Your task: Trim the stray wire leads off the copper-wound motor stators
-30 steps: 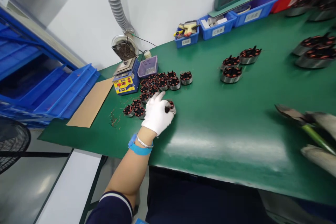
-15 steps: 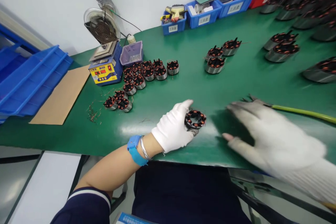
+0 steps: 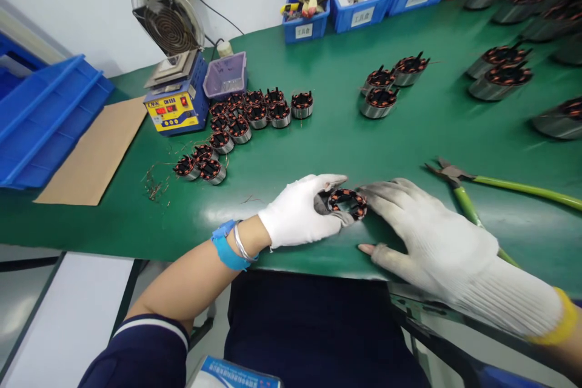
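Near the front edge of the green table, my left hand (image 3: 307, 209), in a white glove, is wrapped round a motor stator (image 3: 349, 202) with copper windings and black insulation. The stator's ring opening faces up. My right hand (image 3: 422, 230), gloved too, reaches in from the right with fingers stretched and thumb apart. Its fingertips are at the stator's right side; whether they touch it I cannot tell. Behind my right hand lie green-handled cutting pliers (image 3: 454, 179), jaws apart, partly hidden by the hand.
Several stators (image 3: 240, 127) stand in a cluster at left, beside wire scraps (image 3: 156, 187). A blue solder pot unit (image 3: 177, 103) and a purple bin (image 3: 226, 77) are behind them. More stators (image 3: 379, 102) stand at right. Blue tool boxes (image 3: 305, 30) line the wall.
My right hand has moved left from the pliers to the stator's side, leaving the pliers in plain view. My left hand still holds the stator, now tilted slightly more. The camera view has shifted.
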Demonstrator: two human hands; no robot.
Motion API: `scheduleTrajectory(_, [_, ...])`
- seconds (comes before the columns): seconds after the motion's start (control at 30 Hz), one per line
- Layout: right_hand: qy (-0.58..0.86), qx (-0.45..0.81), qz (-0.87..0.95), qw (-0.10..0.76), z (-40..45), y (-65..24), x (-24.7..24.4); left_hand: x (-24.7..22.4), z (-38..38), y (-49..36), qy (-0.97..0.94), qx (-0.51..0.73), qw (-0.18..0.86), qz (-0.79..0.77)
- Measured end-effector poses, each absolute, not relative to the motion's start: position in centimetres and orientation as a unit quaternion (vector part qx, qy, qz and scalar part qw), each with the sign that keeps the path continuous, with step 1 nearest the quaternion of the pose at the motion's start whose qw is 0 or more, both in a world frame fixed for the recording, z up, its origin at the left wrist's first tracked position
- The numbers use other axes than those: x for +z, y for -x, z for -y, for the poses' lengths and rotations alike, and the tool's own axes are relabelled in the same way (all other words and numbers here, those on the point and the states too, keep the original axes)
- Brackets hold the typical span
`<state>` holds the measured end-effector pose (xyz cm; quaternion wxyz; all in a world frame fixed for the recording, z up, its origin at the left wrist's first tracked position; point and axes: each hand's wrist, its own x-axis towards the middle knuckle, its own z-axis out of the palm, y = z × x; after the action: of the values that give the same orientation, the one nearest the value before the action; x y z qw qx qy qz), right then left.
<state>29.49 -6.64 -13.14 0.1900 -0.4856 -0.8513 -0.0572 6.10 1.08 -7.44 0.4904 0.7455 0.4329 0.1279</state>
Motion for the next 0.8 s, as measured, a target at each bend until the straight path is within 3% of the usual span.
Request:
scheduleTrajectory(0.13, [0.455, -0.052, 0.870, 0.185, 6.6, -29.3, -13.0, -7.9, -0.9, -5.9, -0.767, 0.081, 0.528, -0.356])
scheduleTrajectory(0.27, [0.440, -0.068, 0.874, 0.196, 6.6, -29.1, -12.8, -8.2, -0.9, -5.8, -0.835, 0.123, 0.437, -0.312])
scheduleTrajectory(0.47, [0.595, 0.007, 0.781, 0.188, 6.9, -29.0, -11.0, -8.2, -0.8, -6.2, -0.839, 0.120, 0.357, -0.392])
scheduleTrajectory(0.6, [0.579, 0.109, 0.790, 0.169, 7.4, -28.3, -9.9, -8.4, -0.7, -6.6, -0.817, 0.133, 0.368, -0.423])
scheduleTrajectory(0.8, [0.599, 0.114, 0.776, 0.161, 7.6, -27.6, -10.0, -8.7, -0.7, -7.3, -0.867, 0.092, 0.313, -0.375])
